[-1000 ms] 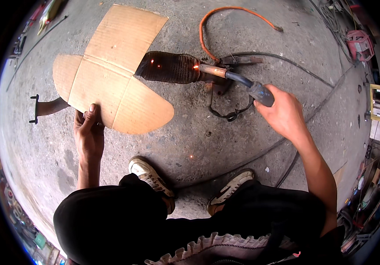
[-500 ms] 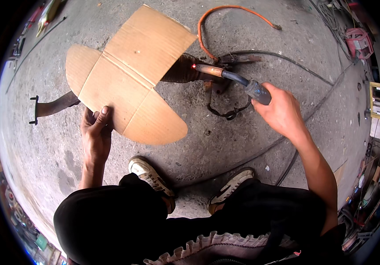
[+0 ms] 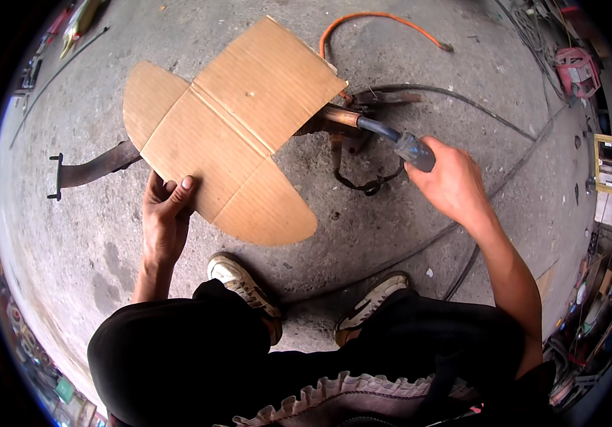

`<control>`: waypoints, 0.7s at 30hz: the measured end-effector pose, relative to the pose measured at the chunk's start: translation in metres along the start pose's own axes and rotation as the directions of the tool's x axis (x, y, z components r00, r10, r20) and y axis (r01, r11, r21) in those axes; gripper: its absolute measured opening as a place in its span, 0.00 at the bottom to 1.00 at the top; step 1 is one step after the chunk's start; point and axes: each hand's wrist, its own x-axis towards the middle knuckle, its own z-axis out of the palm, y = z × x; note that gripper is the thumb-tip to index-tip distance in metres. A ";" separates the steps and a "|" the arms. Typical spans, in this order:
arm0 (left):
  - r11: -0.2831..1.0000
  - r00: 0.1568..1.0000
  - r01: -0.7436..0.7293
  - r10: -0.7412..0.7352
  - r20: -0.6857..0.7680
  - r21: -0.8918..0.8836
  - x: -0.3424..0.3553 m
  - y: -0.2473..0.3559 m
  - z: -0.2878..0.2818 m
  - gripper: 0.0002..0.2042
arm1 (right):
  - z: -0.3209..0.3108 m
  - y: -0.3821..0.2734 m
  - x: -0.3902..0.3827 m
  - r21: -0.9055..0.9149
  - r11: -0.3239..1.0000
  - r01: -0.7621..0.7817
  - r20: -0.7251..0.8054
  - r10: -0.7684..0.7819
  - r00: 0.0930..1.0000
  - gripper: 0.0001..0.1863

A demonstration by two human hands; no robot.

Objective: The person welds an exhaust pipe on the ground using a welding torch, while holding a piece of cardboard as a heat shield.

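Change: the cardboard sheet has swung up and right since a second ago, now hiding most of the rusty pipe; the sparks have gone.
Left hand: fingers closed on the sheet's lower left edge, thumb on its face.
Right hand: wrapped around the welding torch, its copper nozzle at the pipe beside the sheet's right corner.
Floor: grey concrete, orange hose looping behind, black cable trailing right.
Stance: squatting, white shoes below the work.
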 end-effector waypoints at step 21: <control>0.989 0.983 -0.092 0.072 -0.169 -0.112 0.014 -0.008 -0.046 0.21 | -0.004 0.003 -0.004 0.017 1.000 -0.014 0.009 0.013 1.000 0.17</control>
